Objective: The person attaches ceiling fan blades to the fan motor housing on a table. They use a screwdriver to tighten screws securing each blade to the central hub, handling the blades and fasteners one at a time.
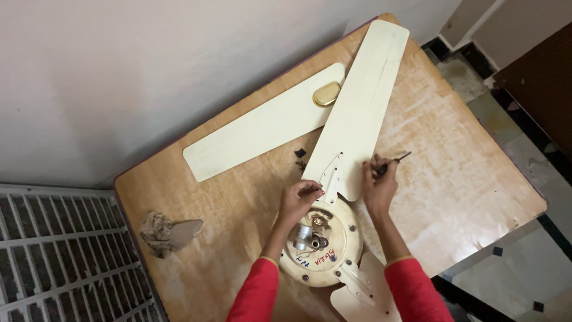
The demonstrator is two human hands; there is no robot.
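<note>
A cream ceiling fan lies on a wooden counter set against a white wall. Its round motor hub sits near the counter's near edge, between the person's two forearms in red sleeves.

The left hand rests at the hub's far rim, fingers curled and pinched together on something small where a blade's root meets the hub; what they pinch is too small to tell. The right hand is closed around a thin dark tool, likely a screwdriver, whose free end sticks out to the right and away from the person. The heel of that hand lies against the right edge of the blade's root.

The blade between the hands is long and narrow. Its long axis runs from the hub up and to the right, and its broad tip reaches the counter's far corner. A second blade lies loose on the counter, apart from the hub, with its long axis crossing under the first blade and pointing left and slightly toward the person. A small gold cap sits on it near the crossing. A third blade's root juts from the hub toward the person.

Small dark bits lie just left of the attached blade. A crumpled rag with a scrap of card lies well to the left, beside a metal grille.
</note>
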